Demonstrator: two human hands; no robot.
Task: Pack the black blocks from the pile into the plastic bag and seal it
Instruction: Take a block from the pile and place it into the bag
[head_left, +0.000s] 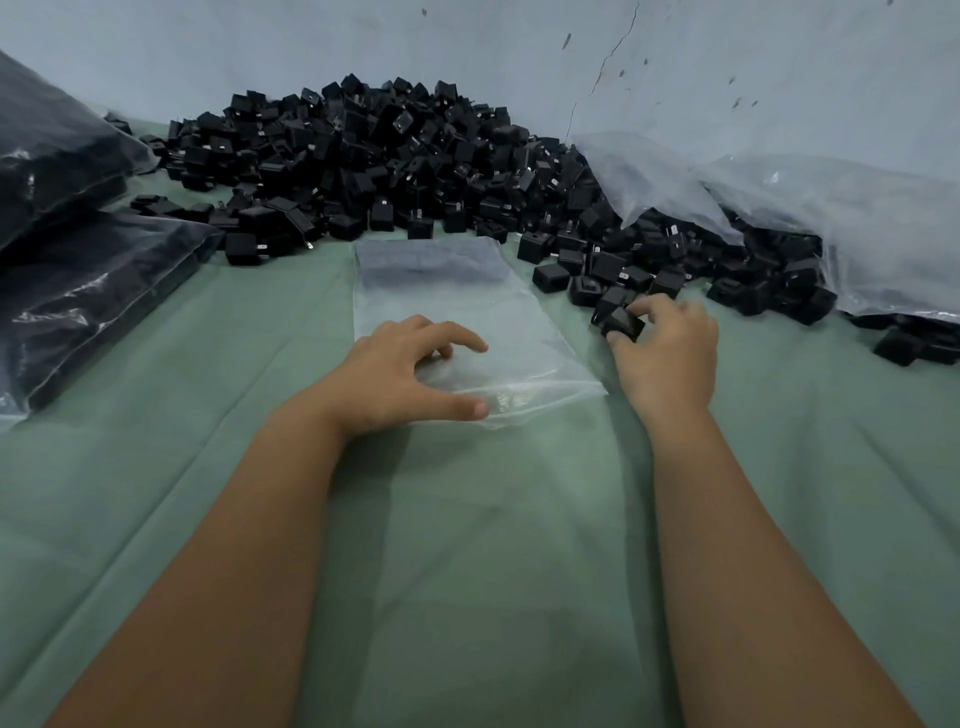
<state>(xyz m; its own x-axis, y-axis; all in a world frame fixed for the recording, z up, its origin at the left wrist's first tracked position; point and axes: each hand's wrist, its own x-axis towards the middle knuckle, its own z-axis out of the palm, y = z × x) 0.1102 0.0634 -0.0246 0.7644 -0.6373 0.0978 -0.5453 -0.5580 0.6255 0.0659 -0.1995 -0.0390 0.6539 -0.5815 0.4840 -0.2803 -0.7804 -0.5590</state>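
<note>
Right hand (662, 353) is pinching a black block (622, 323) just right of the plastic bag (467, 312), pile (363, 156) lying beyond it; left hand (410, 376), fingers spread, is pressing the bag's mouth, best lifted open so blocks slide in

Green cloth sheet (467, 545) covers my work surface, creased lengthwise. On it: pile of black blocks (363, 156) against the wall, clear plastic bag (457, 306) flat in the middle, filled dark bags (78, 249) stacked left, big crumpled clear bag (831, 218) over blocks right.
</note>
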